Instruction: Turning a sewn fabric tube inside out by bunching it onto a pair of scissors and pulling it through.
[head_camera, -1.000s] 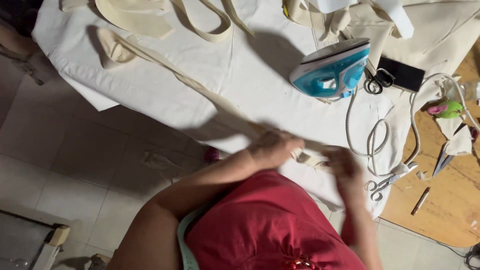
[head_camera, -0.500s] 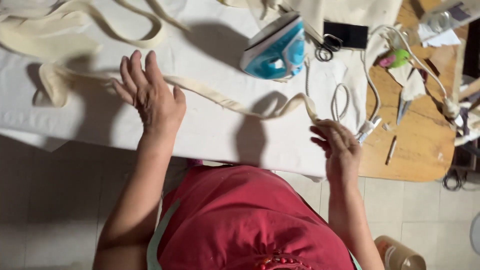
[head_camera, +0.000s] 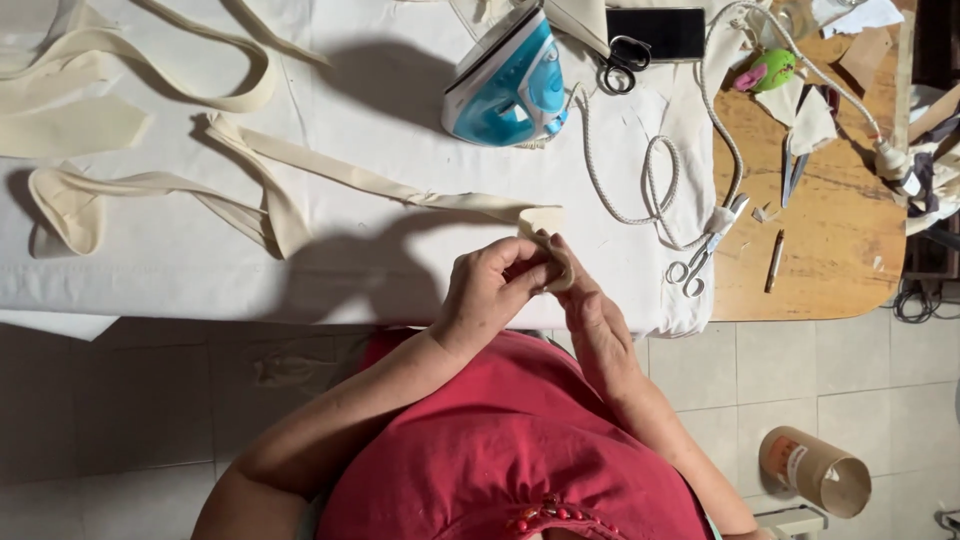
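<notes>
Both hands meet at the near edge of the tabletop, which is covered by a white cloth. The left hand and the right hand are together, fingers pinched on the end of a long cream fabric strip; that end is folded over between the fingertips at about the middle of the near edge. From there the strip runs away to the left across the cloth, doubles back near a loop at the far left, and lies flat and slack.

Judging by the grip, the step in hand is folding or turning the strip's end, with 2 thumbs working the fold. The next move calls for keeping the fold pinched square while the rest of the strip stays untwisted, and probably for a free hand to reach a tool.

A blue and white iron rests beyond the hands, its corded cable looping to the right. Small scissors lie near the cloth's right edge, black-handled scissors beside a dark phone. A cardboard tube lies on the floor.
</notes>
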